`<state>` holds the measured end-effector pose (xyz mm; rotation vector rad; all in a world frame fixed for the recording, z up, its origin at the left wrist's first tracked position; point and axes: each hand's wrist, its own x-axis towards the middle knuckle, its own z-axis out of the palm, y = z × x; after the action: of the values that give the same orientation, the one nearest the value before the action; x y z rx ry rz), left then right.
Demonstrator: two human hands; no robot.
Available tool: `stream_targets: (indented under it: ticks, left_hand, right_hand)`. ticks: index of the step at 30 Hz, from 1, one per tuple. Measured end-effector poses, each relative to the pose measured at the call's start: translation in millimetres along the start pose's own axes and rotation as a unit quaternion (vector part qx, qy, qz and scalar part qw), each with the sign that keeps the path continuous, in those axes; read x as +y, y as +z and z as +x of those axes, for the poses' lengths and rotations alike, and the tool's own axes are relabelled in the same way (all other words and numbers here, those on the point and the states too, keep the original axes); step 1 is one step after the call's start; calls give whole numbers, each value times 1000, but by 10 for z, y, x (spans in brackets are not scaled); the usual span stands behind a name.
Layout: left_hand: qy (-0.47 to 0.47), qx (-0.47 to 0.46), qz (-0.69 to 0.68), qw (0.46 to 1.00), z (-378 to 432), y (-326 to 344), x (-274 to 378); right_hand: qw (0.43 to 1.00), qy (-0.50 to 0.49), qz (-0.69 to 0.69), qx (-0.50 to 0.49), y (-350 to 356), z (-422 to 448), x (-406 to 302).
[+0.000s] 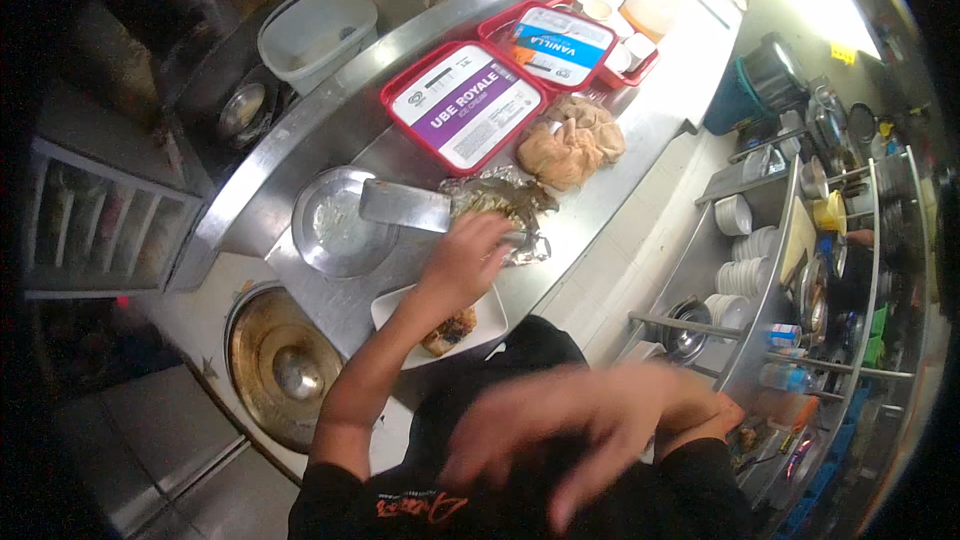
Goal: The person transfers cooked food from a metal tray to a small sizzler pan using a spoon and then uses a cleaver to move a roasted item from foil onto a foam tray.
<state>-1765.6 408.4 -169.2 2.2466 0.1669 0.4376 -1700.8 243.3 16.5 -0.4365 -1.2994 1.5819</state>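
Note:
My left hand (pixel 469 262) grips a cleaver over a stainless steel counter, its broad blade (pixel 405 205) pointing left. Beneath and beyond that hand lies crumpled aluminium foil (pixel 536 249) with dark, greenish food (pixel 499 195) on it. Under the left forearm a white rectangular plate (pixel 487 315) holds a browned, charred piece of food (pixel 450 334), partly covered by the arm. The blade's tip overlaps the rim of a shallow round metal dish (pixel 330 240). Blurred, my right hand (pixel 577 412) hovers before my black shirt, fingers apart, with nothing visible in it.
Red ice-cream tubs with printed lids (pixel 469 109) stand beyond the foil, beside a crumpled tan cloth (pixel 574 142). A pale plastic bin (pixel 322 37) is behind the counter's raised edge. Left sits a stained round metal pan (pixel 262 367). Shelves at right carry stacked white dishes (pixel 742 277).

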Motion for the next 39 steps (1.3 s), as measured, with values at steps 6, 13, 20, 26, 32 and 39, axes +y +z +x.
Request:
stream_targets:
  ticks: [6, 13, 20, 26, 32, 39]
  left_hand:
    - [142, -34, 241, 960, 1632, 1183, -354]
    - [143, -182, 392, 890, 2219, 1330, -670]
    - [126, -199, 388, 891, 2445, 1034, -349]
    - [118, -98, 238, 959, 2002, 778, 123]
    - [-211, -138, 71, 965, 294, -207, 359]
    - [-372, -21, 161, 914, -1190, -329, -160]
  right_hand:
    - [680, 275, -477, 484, -1860, -1591, 311]
    - [566, 212, -608, 515, -2942, -1992, 1087]
    - [634, 195, -521, 537, -3032, -1971, 824]
    - [541, 152, -604, 565, -2950, -2158, 693]
    - [742, 305, -367, 472, -1703, -1886, 430]
    - [802, 388, -343, 298, -1067, -1094, 1298]
